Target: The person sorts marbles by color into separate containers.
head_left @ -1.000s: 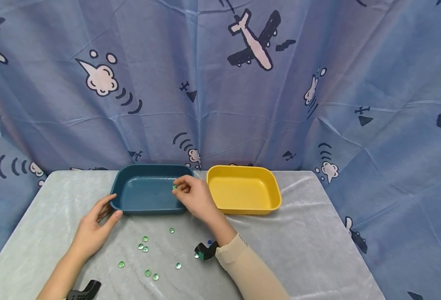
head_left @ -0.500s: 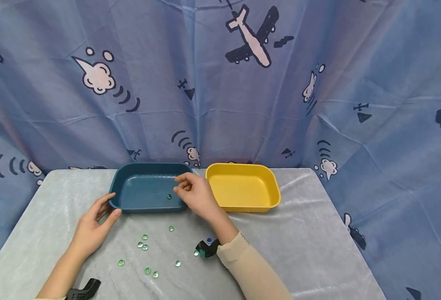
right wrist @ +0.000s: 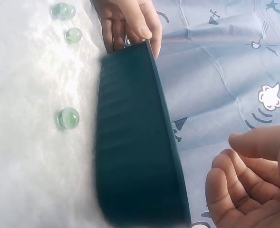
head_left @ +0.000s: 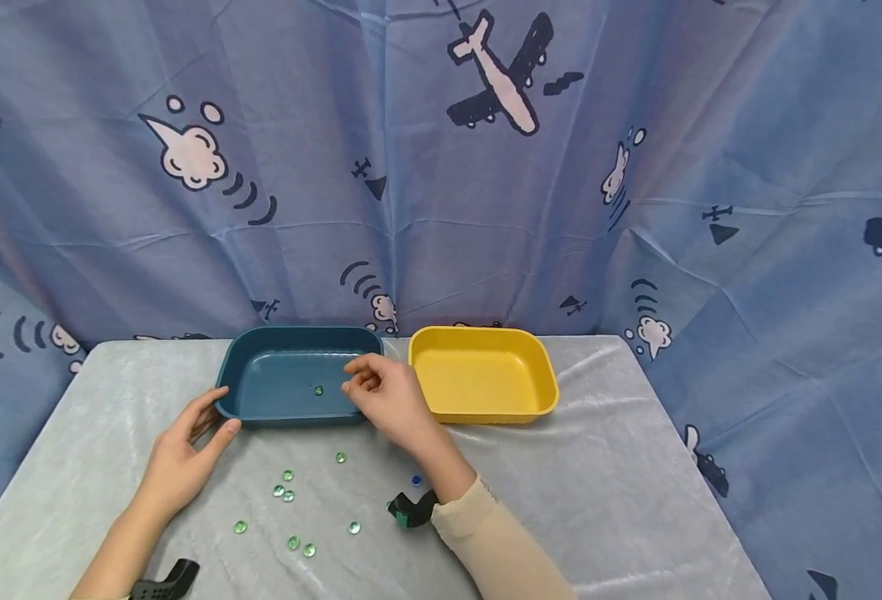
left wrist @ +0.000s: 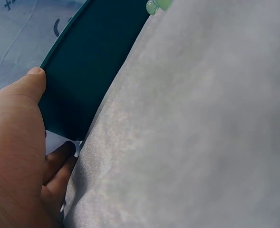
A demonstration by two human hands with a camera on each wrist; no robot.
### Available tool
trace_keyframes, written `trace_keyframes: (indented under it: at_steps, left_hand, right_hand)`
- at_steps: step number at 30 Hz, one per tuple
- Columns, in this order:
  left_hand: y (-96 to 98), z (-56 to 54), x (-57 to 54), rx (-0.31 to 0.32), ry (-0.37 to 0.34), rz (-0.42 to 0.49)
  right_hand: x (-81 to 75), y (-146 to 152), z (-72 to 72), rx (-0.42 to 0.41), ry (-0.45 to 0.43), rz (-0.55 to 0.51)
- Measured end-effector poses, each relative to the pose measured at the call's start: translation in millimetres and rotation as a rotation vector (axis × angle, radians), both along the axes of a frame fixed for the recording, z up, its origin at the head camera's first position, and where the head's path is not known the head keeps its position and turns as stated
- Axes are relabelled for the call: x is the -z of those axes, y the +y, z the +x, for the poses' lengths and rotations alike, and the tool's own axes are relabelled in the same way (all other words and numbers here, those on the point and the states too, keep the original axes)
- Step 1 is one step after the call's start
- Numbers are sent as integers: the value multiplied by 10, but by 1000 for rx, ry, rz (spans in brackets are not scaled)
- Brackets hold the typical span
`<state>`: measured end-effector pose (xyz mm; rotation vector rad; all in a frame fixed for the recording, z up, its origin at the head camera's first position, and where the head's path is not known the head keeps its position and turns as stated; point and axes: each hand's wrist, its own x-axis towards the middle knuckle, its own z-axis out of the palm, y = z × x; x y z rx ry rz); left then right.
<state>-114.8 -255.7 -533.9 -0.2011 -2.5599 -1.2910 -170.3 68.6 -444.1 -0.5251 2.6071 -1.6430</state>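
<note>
A green glass marble (head_left: pixel 318 390) lies inside the dark teal plastic tray (head_left: pixel 291 422). My left hand (head_left: pixel 182 467) grips the tray's near left corner, the thumb against the front side. In the left wrist view that thumb (left wrist: pixel 33 85) presses at the rim, with other fingers round the tray's end. Over the tray's right end hovers my right hand (head_left: pixel 392 400), its fingers loosely bent and nothing between them. The right wrist view shows these fingers (right wrist: pixel 225 175) beyond the rim, thumb and fingertips apart.
Several pale green marbles (head_left: pixel 288 496) lie scattered on the grey cloth-covered table (head_left: pixel 598 500) in front of the tray. One blue marble (head_left: pixel 416 481) is beside the right wrist. A yellow tray (head_left: pixel 486 417) stands to the right. Behind hangs a blue printed curtain (head_left: pixel 298 275).
My right hand has let go of a green marble, which dropped into the teal tray and rolled left. The left hand stays at the tray's corner.
</note>
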Motion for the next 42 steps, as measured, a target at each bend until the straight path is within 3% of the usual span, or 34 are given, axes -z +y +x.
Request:
trace_keyframes:
  at_steps: [7, 16, 23, 34, 42]
  left_hand:
    - [-28, 1, -12, -3, 1, 3]
    - [-41, -10, -44, -7, -2, -15]
    - [-27, -49, -38, 2, -4, -17]
    - [-40, -27, 4, 9, 12, -10]
    - [-24, -15, 20, 1, -6, -11]
  right_hand:
    - [-7, -7, 85, -39, -10, 4]
    - [48, -32, 270, -174, -27, 8]
    - [90, -8, 359, -250, -91, 17]
    - [321, 16, 373, -339, -170, 112]
    - [460, 50, 308, -348, -154, 191]
